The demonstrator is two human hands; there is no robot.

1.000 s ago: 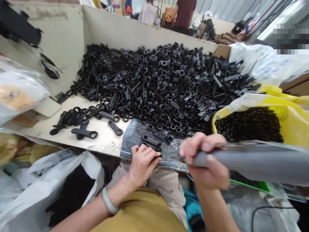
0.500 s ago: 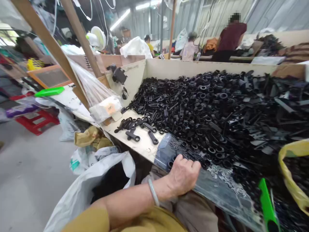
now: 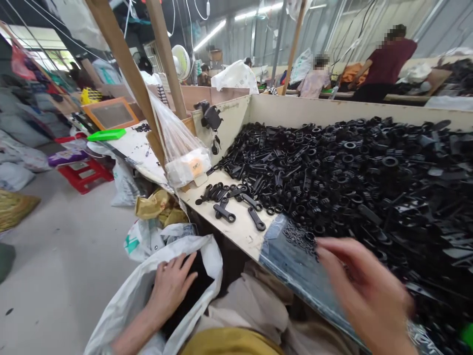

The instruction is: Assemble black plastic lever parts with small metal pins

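My left hand (image 3: 173, 283) is over the mouth of a white sack (image 3: 123, 291) holding dark contents, its fingers spread and nothing in them. At the right, blurred by motion, my right hand (image 3: 365, 291) hovers above the denim-covered table edge (image 3: 295, 266). Its thumb and fingertips come together near small dark bits (image 3: 301, 239); whether something is between them cannot be made out. Behind it rises a big heap of black plastic parts (image 3: 332, 167). Several black ring-ended pieces (image 3: 256, 218) lie on the pale board left of the denim.
A clear plastic bag (image 3: 188, 165) hangs by a wooden post (image 3: 129, 64). Low pale walls (image 3: 332, 106) bound the heap. On the left are a red stool (image 3: 84, 175) and a green tray (image 3: 107, 134). People (image 3: 388, 61) work at the back.
My left hand has moved from the table edge to the sack and opened. My right hand has come into view at the right. The camera view has turned left.
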